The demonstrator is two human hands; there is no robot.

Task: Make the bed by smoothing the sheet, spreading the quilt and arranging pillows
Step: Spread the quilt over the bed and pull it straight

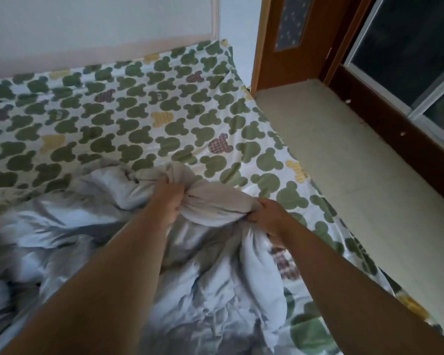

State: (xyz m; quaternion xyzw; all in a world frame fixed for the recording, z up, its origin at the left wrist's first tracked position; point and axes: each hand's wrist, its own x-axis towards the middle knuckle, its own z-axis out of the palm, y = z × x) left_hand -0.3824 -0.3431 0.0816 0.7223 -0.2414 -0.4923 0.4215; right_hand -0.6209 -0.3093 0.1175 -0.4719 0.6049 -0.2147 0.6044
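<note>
Quilt (pixel 144 252), pale grey-white and heavily crumpled, lies heaped on the near part of the bed beneath my forearms, with a beige bunched end raised between the hands. I see my left hand (pixel 171 198) closed around that bunch from the left and my right hand (pixel 267 213) fisted on its other end. Beyond the hands, the sheet (pixel 139 111), white with green mouse-head shapes, lies mostly flat with light creases, reaching a pale headboard (pixel 87 47).

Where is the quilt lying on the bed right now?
In the head view the quilt lies bunched on the near, lower-left part of the patterned sheet, its edge gripped by the left hand and right hand.
</note>
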